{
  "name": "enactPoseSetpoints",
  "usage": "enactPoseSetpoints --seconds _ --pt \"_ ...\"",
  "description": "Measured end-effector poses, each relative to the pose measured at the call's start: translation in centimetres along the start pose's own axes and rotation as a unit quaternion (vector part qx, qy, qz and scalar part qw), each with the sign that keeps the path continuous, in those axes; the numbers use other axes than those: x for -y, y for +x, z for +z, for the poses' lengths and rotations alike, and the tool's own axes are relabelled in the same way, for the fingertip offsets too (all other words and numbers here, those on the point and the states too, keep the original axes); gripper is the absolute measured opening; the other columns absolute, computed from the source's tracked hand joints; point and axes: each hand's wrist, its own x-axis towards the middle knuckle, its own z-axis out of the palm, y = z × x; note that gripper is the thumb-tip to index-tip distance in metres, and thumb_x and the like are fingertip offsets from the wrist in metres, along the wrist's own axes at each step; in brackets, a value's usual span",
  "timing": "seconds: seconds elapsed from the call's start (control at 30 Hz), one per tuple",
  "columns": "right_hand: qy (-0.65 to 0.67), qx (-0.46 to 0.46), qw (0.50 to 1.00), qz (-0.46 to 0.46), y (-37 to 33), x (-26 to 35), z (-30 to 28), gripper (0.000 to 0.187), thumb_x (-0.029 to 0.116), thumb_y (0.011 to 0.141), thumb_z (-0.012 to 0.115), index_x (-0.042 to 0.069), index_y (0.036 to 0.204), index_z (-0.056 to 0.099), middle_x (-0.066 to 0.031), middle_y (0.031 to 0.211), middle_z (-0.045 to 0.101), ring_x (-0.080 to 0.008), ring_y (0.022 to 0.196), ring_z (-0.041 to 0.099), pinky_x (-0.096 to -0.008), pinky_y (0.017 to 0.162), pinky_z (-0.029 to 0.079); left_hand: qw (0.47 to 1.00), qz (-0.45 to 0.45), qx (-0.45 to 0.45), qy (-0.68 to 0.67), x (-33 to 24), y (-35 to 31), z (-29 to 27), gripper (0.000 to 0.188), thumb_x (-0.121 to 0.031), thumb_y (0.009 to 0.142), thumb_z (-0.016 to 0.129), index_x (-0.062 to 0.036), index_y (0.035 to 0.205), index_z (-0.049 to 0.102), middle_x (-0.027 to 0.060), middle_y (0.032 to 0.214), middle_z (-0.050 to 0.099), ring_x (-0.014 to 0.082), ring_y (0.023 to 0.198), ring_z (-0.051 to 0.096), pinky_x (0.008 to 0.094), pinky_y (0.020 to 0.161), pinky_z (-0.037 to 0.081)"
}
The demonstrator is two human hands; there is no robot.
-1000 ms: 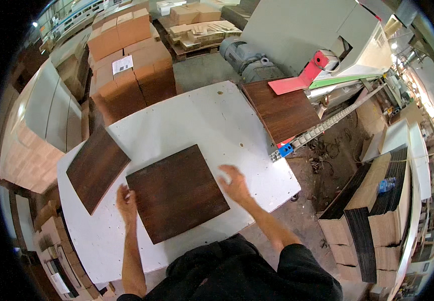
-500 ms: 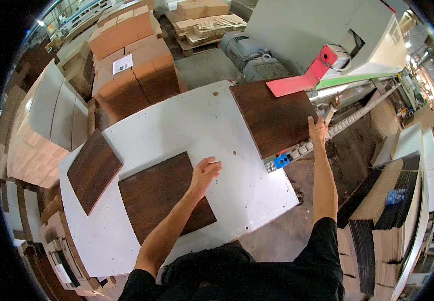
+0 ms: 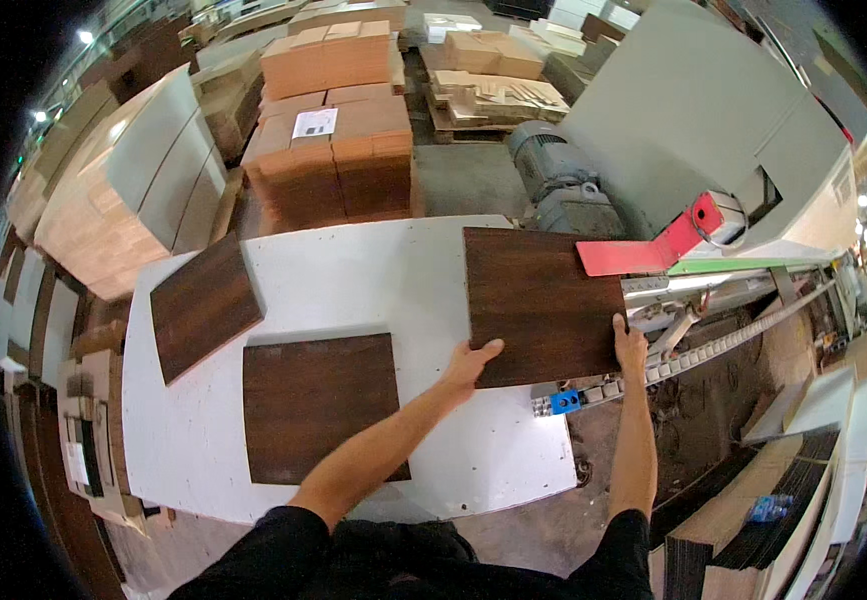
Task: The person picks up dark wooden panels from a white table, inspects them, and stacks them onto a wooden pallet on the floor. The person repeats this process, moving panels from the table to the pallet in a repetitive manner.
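A dark brown wood-grain board [image 3: 543, 310] lies at the right end of the white table [image 3: 353, 270], its far right corner under a red metal guard [image 3: 628, 257]. At the board's near left corner, my left hand [image 3: 470, 364] grips the edge with the thumb on top. My right hand [image 3: 630, 343] holds the right edge, thumb on top; its other fingers are mostly hidden. Two more dark boards lie on the table: one [image 3: 323, 410] in front of me on the left, another [image 3: 205, 308] turned at an angle at the far left.
Right of the table run a machine rail with a segmented chain [image 3: 703, 358] and a blue block [image 3: 564, 402]. A grey motor [image 3: 558, 170] stands behind. Stacked cardboard [image 3: 328, 150] is beyond the table; pale panels [image 3: 133, 180] stand left, more boards [image 3: 753, 510] at right.
My left hand has moved right from above the table and taken hold of the board's near left corner. My right hand stays on its right edge. The whole view has turned.
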Motion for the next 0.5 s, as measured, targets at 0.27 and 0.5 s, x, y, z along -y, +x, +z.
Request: enactPoseSetpoints --seconds 0.27,0.5 --pt "0.191 0.083 0.972 -0.111 -11.1 10.2 2.7 0.069 0.060 0.094 0.053 -0.007 0.102 0.066 -0.0198 0.094 0.068 -0.0327 0.084 0.062 -0.0427 0.077 0.048 0.951 0.084 0.107 -0.278 -6.8 -15.9 -6.6 0.060 -0.021 0.096 0.061 0.0031 0.145 0.037 0.0131 0.143 0.048 0.0222 0.126 0.050 0.0395 0.107 0.040" --pt "0.603 0.192 0.763 -0.134 -18.7 19.4 9.3 0.063 0.056 0.097 0.054 -0.006 0.107 0.064 -0.0103 0.094 0.065 -0.0198 0.081 0.057 -0.0369 0.070 0.049 0.878 0.348 0.304 -0.125 -14.2 -24.2 -6.2 0.075 -0.015 0.090 0.063 0.0071 0.151 0.025 0.0170 0.150 0.040 0.0244 0.136 0.041 0.0403 0.112 0.034"
